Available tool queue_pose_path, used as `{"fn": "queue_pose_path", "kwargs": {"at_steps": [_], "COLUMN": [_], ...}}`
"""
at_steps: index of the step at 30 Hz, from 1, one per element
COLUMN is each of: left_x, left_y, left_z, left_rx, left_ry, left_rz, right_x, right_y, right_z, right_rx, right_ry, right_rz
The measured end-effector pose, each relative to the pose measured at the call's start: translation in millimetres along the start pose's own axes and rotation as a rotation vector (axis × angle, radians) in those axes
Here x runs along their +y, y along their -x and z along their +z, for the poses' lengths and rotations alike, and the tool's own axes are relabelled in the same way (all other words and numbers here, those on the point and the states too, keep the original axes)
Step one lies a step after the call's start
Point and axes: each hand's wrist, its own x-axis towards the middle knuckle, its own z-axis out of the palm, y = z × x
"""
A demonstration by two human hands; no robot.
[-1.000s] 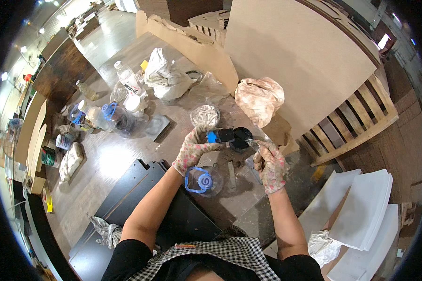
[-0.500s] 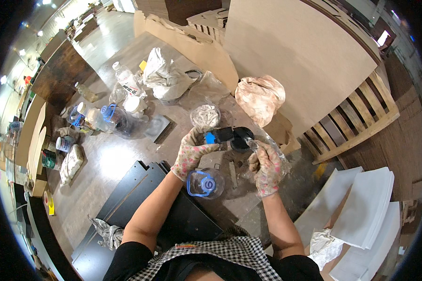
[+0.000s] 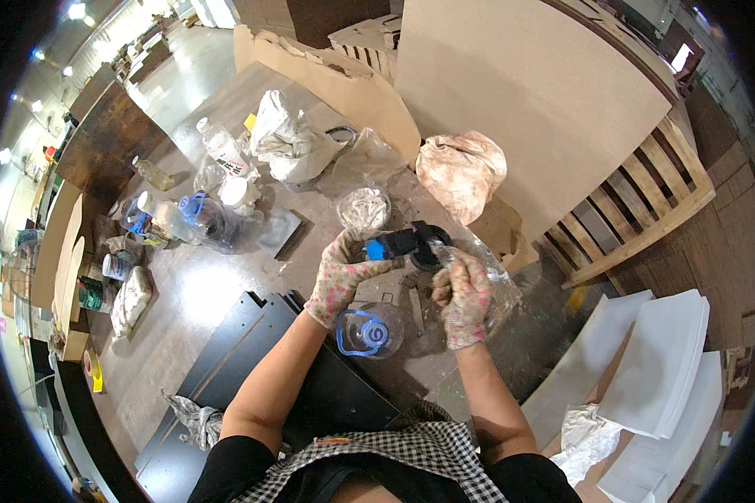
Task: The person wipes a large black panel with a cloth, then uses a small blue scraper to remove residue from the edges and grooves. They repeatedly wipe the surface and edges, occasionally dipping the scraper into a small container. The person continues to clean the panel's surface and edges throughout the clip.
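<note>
My left hand (image 3: 342, 277), in a pale glove with pink dots, is closed on a flat black piece with a blue end (image 3: 400, 244). The far end of that piece reaches over a round black dish-like thing (image 3: 424, 258). My right hand (image 3: 465, 300), gloved alike, has its fingers curled together by the dish's right side. A thin shiny tip shows at those fingers, too small to name. Nearer to me stands a clear plastic jug (image 3: 389, 339) with a blue cap and handle. Beyond my left hand is a round tub (image 3: 363, 207) with whitish stuff inside.
Bottles (image 3: 214, 225) and a white cloth bundle (image 3: 282, 138) stand at the left and back. Dark panels (image 3: 260, 360) lie under my left forearm. A stained cloth (image 3: 461, 172) and a large board (image 3: 528, 109) are at the far right. White sheets (image 3: 658, 369) are stacked at the right.
My right hand has shifted slightly left, closer to the black dish. The flat black piece in my left hand has moved slightly and now reaches over the dish.
</note>
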Motion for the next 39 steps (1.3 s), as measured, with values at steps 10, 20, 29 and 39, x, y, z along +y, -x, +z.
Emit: {"fn": "queue_pose_path", "kwargs": {"at_steps": [10,20,29,39], "left_x": [3,3,1,17], "left_y": [0,-1,-2,6], "left_z": [-3,0,1,-11], "left_rx": [-0.003,0.072,0.006,0.080], "left_ry": [0.007,0.058,0.007,-0.044], "left_rz": [-0.046,-0.053,-0.021,-0.023], "right_x": [6,16,14,10], "right_y": [6,7,5,1], "right_z": [-3,0,11,-13], "right_rx": [0.011,-0.194,-0.090,0.118], "right_ry": [-0.039,0.058,0.096,0.066], "right_rz": [0.094,0.030,0.160,-0.039]}}
